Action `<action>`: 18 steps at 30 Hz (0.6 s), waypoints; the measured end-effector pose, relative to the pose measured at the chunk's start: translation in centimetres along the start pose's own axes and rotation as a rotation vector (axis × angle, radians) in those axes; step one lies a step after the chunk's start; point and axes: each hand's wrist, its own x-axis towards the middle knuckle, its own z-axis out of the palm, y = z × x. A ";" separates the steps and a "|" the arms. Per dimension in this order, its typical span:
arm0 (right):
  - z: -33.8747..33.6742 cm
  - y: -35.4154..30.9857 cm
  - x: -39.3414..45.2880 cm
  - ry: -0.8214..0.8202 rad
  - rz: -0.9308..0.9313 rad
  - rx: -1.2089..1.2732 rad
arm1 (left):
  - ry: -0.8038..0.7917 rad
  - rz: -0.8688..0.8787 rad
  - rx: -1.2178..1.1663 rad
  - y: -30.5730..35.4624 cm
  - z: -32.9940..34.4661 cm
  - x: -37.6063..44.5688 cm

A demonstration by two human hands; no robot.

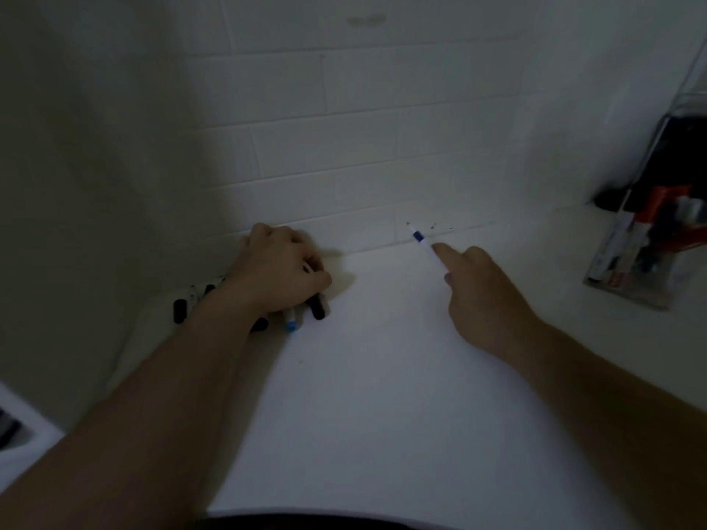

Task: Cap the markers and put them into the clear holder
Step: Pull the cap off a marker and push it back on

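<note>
My left hand (pixel 281 271) lies with curled fingers over a cluster of markers (pixel 306 313) on the white counter near the tiled wall; a blue-tipped one and black-capped ones stick out beneath it. More black-capped markers (pixel 183 306) lie to its left. My right hand (pixel 478 296) holds an uncapped white marker with a blue band (pixel 422 242), its tip pointing up toward the wall. The clear holder (pixel 646 239) stands at the right edge with several markers inside it.
The white counter (pixel 382 376) runs from the front edge to the tiled wall (pixel 344 147). Small dark marks dot the wall by the marker tip. A white object with a dark part (pixel 15 426) sits at the lower left.
</note>
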 end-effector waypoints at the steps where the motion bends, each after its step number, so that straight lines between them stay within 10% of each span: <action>1: 0.1 0.3 0.0 0.036 0.015 0.051 | -0.044 -0.015 0.034 0.1 0.0 -0.1; 18: 0.2 1.1 0.3 0.071 0.009 0.256 | -0.037 0.000 0.081 3.7 -0.4 -0.2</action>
